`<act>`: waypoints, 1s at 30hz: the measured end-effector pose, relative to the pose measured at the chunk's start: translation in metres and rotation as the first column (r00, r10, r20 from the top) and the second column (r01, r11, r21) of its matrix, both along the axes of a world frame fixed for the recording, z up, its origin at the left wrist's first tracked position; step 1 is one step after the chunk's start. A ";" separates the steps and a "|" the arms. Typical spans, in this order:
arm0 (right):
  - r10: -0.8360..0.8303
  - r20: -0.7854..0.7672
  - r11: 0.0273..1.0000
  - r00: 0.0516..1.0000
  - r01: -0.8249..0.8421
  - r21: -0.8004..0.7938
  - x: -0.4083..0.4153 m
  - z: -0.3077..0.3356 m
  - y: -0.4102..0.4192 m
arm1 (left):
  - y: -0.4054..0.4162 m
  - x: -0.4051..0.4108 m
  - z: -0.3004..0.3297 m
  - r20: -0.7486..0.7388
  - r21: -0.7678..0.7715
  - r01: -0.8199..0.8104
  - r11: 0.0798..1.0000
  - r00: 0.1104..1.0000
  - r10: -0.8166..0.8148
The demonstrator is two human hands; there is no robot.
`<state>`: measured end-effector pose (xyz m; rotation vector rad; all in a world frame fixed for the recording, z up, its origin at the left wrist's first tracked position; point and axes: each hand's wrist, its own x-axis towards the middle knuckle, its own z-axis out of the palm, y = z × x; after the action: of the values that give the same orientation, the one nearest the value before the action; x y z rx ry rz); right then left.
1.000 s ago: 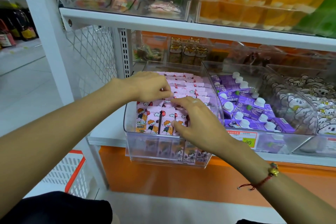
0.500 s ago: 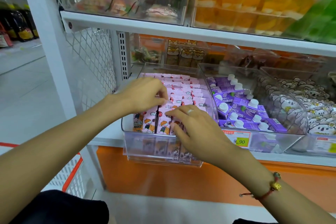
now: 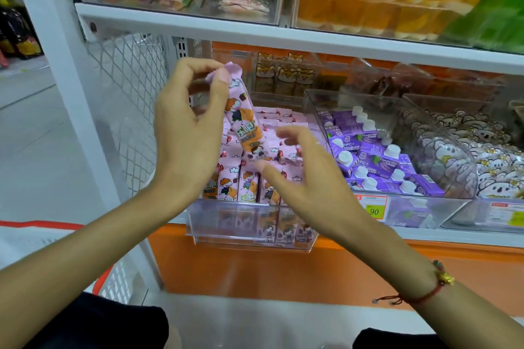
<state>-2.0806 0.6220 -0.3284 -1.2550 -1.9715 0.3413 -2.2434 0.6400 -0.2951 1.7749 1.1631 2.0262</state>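
Observation:
My left hand point(image 3: 187, 133) pinches the top edge of a pink snack packet point(image 3: 243, 119) between thumb and fingers. The packet hangs tilted above a clear plastic bin point(image 3: 249, 221) on the lower shelf. Several more of the same pink packets point(image 3: 249, 184) stand in rows inside that bin. My right hand point(image 3: 300, 178) hovers over the bin's right half with its fingers loosely curved and its thumb pointing left. It holds nothing. Whether its fingertips touch the packets below I cannot tell.
A second clear bin point(image 3: 425, 207) of purple cartons with white caps sits right of the pink one. Beyond it lie koala-print packets point(image 3: 487, 167). The white upper shelf point(image 3: 283, 37) runs just above. A white and red basket point(image 3: 113, 283) stands on the floor at lower left.
My left hand has risen out of the bin with one pink packet pinched in it. My right hand has lifted off the packets and spread its fingers.

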 end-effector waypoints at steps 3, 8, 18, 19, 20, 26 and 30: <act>0.061 -0.168 0.997 0.984 -0.067 -0.031 -0.004 0.010 -0.006 | -0.010 0.006 -0.005 -0.013 -0.048 0.102 0.994 0.995 -0.103; 0.078 -0.446 0.961 0.892 -0.187 -0.206 -0.002 0.021 -0.005 | -0.012 0.012 -0.018 0.075 -0.227 0.329 0.916 0.944 -0.321; -0.154 -0.744 0.830 0.650 -0.323 -0.454 0.004 0.015 0.003 | -0.017 0.021 -0.038 -0.113 -0.409 0.254 0.877 0.939 -0.325; -0.171 -0.742 0.834 0.648 -0.306 -0.459 0.004 0.014 0.004 | -0.017 0.021 -0.039 -0.159 -0.399 0.218 0.891 0.940 -0.301; -0.185 -0.738 0.837 0.649 -0.289 -0.464 0.003 0.014 0.003 | -0.018 0.021 -0.040 -0.197 -0.386 0.188 0.903 0.940 -0.280; -0.108 -0.774 0.852 0.624 -0.343 -0.395 0.006 0.020 0.003 | -0.011 0.014 -0.041 -0.205 -0.293 0.165 0.942 0.951 -0.230; 0.006 -0.749 0.870 0.663 -0.373 -0.323 0.007 0.022 0.001 | -0.007 0.012 -0.044 -0.194 -0.305 0.241 0.922 0.932 -0.308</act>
<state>-2.0736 0.6229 -0.3061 -0.9269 -1.3274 1.2794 -2.2312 0.6327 -0.3387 1.9456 1.1167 1.4460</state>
